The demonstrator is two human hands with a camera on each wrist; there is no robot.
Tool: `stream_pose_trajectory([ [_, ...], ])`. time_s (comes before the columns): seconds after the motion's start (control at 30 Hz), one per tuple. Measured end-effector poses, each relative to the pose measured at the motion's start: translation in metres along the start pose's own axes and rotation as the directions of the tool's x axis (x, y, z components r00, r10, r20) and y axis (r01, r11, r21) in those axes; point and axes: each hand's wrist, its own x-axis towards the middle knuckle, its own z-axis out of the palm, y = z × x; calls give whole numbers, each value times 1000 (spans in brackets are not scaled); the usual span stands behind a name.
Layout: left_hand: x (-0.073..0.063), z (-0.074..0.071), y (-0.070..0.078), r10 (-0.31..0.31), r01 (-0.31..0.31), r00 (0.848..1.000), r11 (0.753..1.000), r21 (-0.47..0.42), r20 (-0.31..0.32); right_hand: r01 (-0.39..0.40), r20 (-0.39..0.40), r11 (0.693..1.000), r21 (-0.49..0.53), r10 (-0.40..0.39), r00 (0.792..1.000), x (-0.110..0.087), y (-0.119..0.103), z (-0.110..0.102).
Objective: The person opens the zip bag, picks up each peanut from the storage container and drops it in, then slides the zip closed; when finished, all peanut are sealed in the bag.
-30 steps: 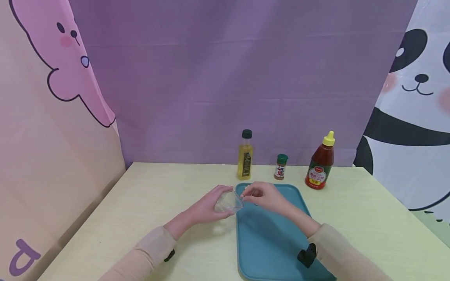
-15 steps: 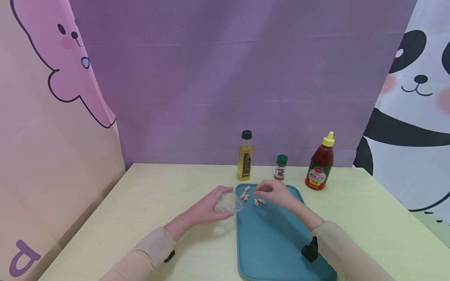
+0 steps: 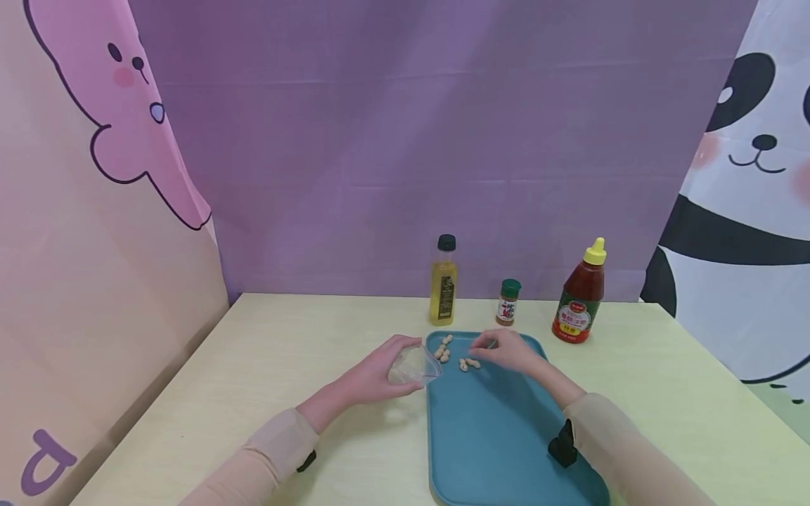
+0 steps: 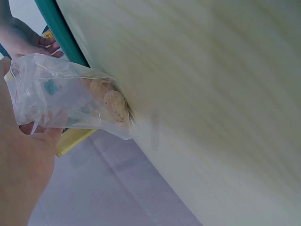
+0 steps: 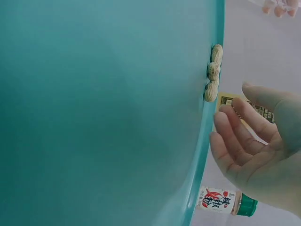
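My left hand (image 3: pixel 373 372) grips a clear zip-top plastic bag (image 3: pixel 411 364) from its sides, over the tray's left edge. In the left wrist view, several peanuts (image 4: pixel 115 104) show through the bag's lower end. My right hand (image 3: pixel 508 350) hovers over the far part of the blue tray (image 3: pixel 487 443), fingers loosely bent. Seen by the right wrist camera, its thumb stands apart from the fingertips with nothing between them. Several unshelled peanuts (image 3: pixel 470 364) lie on the tray just left of that hand, with others (image 3: pixel 443 355) by the tray's far left corner.
Behind the tray stand a bottle of yellow oil (image 3: pixel 443 288) with a black cap and a small green-capped spice jar (image 3: pixel 507 306). A ketchup bottle (image 3: pixel 577 302) with a yellow tip is farther right. A purple cloth (image 3: pixel 380 140) hangs behind the table (image 3: pixel 304 330).
My right hand has moved right, away from the bag's mouth, uncovering peanuts on the tray. The left hand keeps the bag in nearly the same place.
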Motion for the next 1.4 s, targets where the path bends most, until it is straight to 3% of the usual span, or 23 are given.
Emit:
stream_pose_trajectory([
  [0.4, -6, -1, 3, -38, 38, 999, 999, 2, 9, -43, 95, 997, -57, 49, 994, 3, 6, 8],
  [0.67, -1, 0, 2, -17, 17, 1000, 1000, 15, 12, -41, 149, 995, -94, 54, 987, 0, 5, 5],
  [0.97, 1, -2, 4, -23, 23, 1000, 1000, 5, 16, -34, 173, 994, -101, 51, 984, 0, 4, 2],
  [1.4, 1, -4, 7, -35, 35, 999, 999, 1, 27, -54, 148, 992, -113, 71, 986, 1, 5, 3],
])
